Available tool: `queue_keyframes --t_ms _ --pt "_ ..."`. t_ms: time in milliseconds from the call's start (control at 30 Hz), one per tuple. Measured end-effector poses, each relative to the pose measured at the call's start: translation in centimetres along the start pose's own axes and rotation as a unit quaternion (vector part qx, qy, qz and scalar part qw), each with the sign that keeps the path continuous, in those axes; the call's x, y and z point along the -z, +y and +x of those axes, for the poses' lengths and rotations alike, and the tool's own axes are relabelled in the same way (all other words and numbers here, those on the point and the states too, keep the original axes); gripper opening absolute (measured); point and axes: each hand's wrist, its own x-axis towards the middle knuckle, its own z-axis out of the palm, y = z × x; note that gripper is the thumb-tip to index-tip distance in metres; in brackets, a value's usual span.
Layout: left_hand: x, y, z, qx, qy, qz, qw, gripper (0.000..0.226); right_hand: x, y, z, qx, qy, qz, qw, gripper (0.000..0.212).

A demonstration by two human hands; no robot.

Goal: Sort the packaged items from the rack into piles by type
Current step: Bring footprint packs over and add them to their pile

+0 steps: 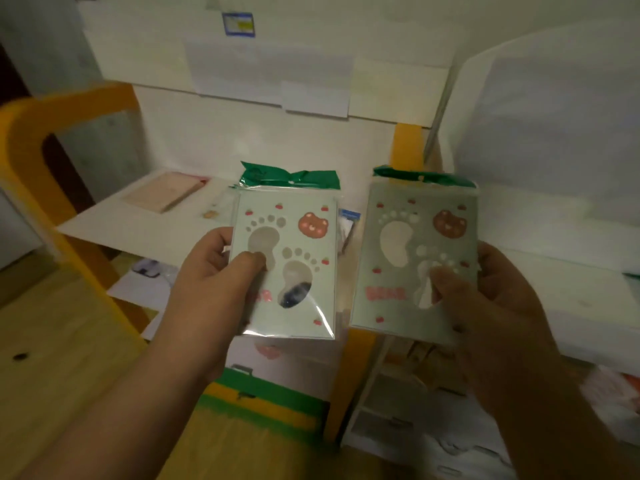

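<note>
I hold two alike packets side by side in front of the rack. Each is a pale green card in a clear bag with a green top flap, printed with two footprint cut-outs, a brown bear face and small strawberries. My left hand grips the left packet by its left edge, thumb on the front. My right hand grips the right packet by its right edge, thumb over the lower footprint. The right packet's print is blurred.
Behind the packets a white shelf carries a pink flat pack and a small clear bag. An orange rack frame stands at the left, an orange post at centre. Lower shelves hold more packets. Wooden floor lies at the left.
</note>
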Motion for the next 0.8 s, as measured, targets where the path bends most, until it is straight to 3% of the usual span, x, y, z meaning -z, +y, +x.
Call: queue_keyframes --t_ms 233,367,533,800 --pt "8.9 -0.1 0.8 0.039 0.028 0.008 0.999 0.010 -8.7 1.3 -1.0 -0.028 -0.036 0.010 0.999 0.047" --pt "12.1 -0.2 2.0 0.037 0.047 -0.011 0.998 0.011 -12.3 2.5 0.3 -0.047 -0.050 0.022 0.997 0.032" --pt "14.1 -1.4 5.0 0.047 0.069 -0.014 0.996 0.012 -15.5 4.9 3.3 -0.081 -0.030 0.048 0.995 0.033" --pt "14.2 -1.0 15.0 0.032 0.062 0.039 0.997 0.014 -19.2 7.0 11.1 -0.048 -0.015 0.051 0.997 0.031"
